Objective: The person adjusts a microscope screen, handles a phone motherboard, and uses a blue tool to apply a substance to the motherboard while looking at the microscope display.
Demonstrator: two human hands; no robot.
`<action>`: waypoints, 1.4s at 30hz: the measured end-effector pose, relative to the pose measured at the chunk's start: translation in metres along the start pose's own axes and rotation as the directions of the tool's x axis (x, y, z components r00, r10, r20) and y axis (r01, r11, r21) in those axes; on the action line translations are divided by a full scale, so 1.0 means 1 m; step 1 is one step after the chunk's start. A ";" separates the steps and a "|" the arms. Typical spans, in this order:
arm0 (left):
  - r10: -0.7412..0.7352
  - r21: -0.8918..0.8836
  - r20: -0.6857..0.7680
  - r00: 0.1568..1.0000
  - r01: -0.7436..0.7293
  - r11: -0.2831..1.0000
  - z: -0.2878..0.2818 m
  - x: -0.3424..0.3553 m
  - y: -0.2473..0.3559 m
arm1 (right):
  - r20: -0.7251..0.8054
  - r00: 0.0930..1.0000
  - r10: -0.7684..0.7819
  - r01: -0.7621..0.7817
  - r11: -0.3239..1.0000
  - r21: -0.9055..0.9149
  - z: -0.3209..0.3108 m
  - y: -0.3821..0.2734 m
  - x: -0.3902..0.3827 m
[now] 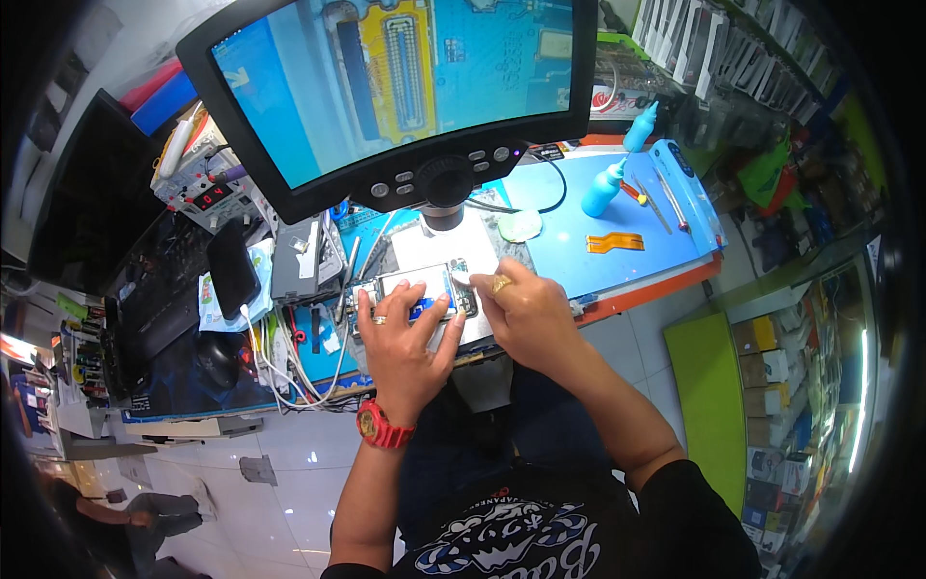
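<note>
An opened phone (439,281) lies on the microscope's metal base, its circuit board and battery area exposed. My left hand (405,338) is spread over it, gripping between the thumb at the near right and the fingers to the left. At the phone's right end, my right hand (523,307) is closed in a pinch. A small whitish bit (462,278) shows by its fingertips; what it belongs to is hidden. Above both hands, a microscope screen (405,82) displays a magnified connector on a board.
On the blue mat (550,261) to the right are a flat orange flex cable (614,243), a blue bottle (603,190) and hand tools. A dark phone (232,262), white cables (267,357) and a mouse (220,358) sit left. Another person (135,516) is at the lower left.
</note>
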State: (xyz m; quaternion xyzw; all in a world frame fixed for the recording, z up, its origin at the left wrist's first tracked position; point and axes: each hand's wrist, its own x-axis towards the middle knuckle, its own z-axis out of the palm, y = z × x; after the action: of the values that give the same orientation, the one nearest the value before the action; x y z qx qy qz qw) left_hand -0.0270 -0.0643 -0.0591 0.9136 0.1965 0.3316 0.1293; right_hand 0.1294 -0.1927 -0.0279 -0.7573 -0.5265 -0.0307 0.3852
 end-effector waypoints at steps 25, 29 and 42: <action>-0.002 0.007 -0.012 1.000 0.002 1.000 -0.002 -0.001 0.001 | -0.005 1.000 0.027 -0.025 0.977 0.210 -0.005 0.000 -0.005; -0.001 -0.002 -0.014 1.000 0.001 1.000 0.000 0.000 0.001 | -0.014 0.997 -0.071 0.072 0.997 0.031 0.003 0.006 0.001; -0.006 -0.016 -0.022 1.000 0.006 1.000 0.001 -0.002 0.000 | -0.029 0.994 -0.106 0.105 0.994 -0.044 0.001 0.009 0.007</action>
State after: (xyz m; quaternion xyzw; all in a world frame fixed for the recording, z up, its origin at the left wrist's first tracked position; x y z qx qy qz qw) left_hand -0.0277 -0.0655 -0.0605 0.9084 0.1981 0.3426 0.1353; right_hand 0.1392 -0.1883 -0.0304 -0.7359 -0.5589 -0.0739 0.3750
